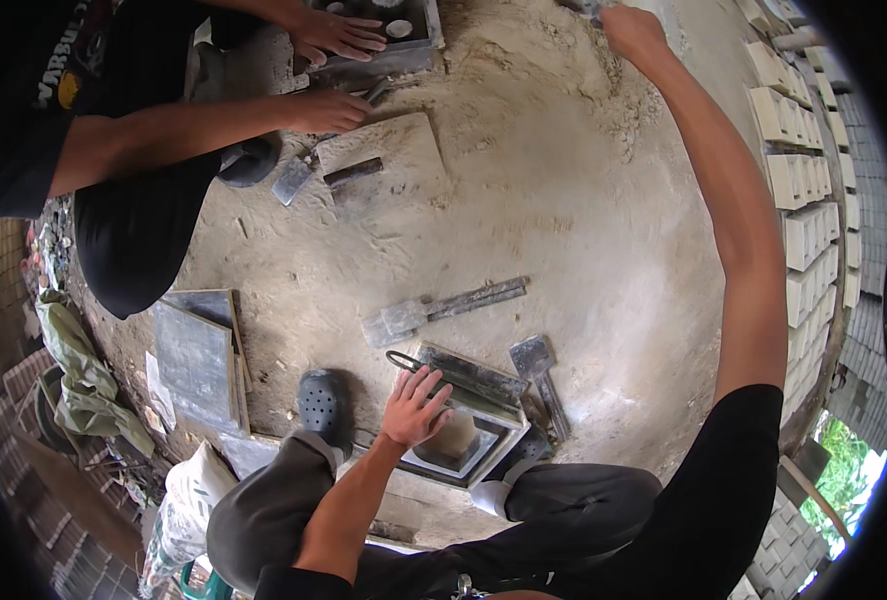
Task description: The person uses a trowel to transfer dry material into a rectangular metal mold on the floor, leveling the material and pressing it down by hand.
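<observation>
My left hand [415, 405] rests with spread fingers on the rim of a square metal mould [483, 400] that sits on the ground between my feet. My right arm stretches far out to the top of the view, where my right hand [631, 32] is closed around the grey end of a tool at a heap of sandy mix [563, 70]; most of that tool is cut off by the frame. A flat scraper [443, 308] lies just beyond the mould, and a trowel [540, 372] lies at its right side.
Another person crouches at the upper left, one hand [338, 35] on a second mould [383, 40], the other hand [325, 108] by a flat slab [383, 160] and a trowel [293, 178]. Dark boards [198, 360] lie at left. Rows of pale blocks [803, 180] line the right.
</observation>
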`<state>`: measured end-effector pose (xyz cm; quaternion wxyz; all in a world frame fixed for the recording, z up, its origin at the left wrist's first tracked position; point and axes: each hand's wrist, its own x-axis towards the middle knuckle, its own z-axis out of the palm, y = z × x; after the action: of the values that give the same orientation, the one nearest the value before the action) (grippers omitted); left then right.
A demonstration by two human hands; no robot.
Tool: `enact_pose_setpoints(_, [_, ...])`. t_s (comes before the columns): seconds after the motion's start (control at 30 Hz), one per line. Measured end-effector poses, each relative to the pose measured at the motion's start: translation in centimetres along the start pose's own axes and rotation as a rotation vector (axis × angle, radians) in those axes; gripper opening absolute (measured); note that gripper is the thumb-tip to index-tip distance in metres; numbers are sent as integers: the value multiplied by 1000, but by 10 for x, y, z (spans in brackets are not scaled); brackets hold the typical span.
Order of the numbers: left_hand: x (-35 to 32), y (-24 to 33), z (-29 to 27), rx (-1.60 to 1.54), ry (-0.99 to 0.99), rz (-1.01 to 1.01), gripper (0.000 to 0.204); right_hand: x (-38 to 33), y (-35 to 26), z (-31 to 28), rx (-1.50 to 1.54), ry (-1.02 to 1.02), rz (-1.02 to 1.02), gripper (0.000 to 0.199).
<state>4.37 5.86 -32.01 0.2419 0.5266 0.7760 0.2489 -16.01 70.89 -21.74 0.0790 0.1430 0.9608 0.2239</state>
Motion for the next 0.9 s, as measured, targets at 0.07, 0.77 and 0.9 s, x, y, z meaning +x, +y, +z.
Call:
enact_pose_setpoints(0.07, [1, 1, 1, 10, -1, 1, 45, 30, -2, 29, 0, -35, -83, 18])
enact_pose_setpoints(0.77, [4, 1, 7, 31, 32, 49, 43, -78, -33, 9, -46, -178, -210, 21])
enact_pose_setpoints(0.9, [4, 2, 4, 40, 13, 39, 42, -98, 19, 1, 177, -63, 71, 26])
